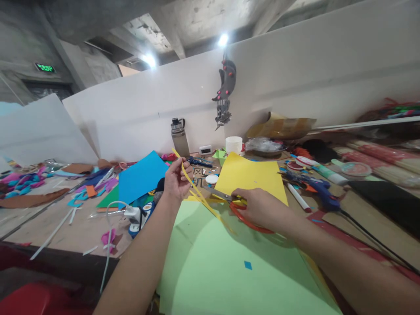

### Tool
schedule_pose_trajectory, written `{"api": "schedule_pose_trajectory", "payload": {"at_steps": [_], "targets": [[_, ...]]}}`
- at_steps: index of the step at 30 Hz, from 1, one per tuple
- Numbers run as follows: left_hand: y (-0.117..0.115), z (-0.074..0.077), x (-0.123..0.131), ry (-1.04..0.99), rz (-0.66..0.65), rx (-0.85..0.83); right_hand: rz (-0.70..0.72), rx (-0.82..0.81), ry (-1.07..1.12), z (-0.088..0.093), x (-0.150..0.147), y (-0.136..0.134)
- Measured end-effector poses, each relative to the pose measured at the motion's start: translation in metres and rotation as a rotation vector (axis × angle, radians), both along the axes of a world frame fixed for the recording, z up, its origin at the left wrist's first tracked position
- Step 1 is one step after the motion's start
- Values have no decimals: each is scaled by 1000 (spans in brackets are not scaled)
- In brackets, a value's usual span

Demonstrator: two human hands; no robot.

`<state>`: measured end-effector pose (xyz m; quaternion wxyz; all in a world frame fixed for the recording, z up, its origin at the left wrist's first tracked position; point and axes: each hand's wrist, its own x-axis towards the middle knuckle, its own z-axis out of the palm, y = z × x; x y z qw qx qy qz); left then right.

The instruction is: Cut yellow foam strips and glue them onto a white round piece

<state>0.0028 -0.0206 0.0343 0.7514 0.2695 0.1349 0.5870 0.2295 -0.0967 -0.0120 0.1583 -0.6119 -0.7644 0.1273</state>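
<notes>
Above the middle of a cluttered bench (75, 227), the left hand (177, 179) pinches thin yellow paper strips (197, 189) by their top. The right hand (259, 208) grips red-handled scissors (218, 194) at their lower end, over a pale green sheet (223, 262). Slack strips might tear or cut crooked.

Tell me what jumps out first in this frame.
Centre frame, the left hand pinches thin yellow strips while the right hand holds red-handled scissors at them, above a big pale-green sheet. Behind lie a yellow sheet and a blue sheet; a dark ornament hangs on the white wall.
</notes>
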Motion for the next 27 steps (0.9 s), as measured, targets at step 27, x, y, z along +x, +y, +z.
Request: {"api": "schedule_pose_trajectory", "payload": {"at_steps": [27], "targets": [[6, -20, 14, 501, 74, -68, 72, 110, 154, 7, 6, 12]]}}
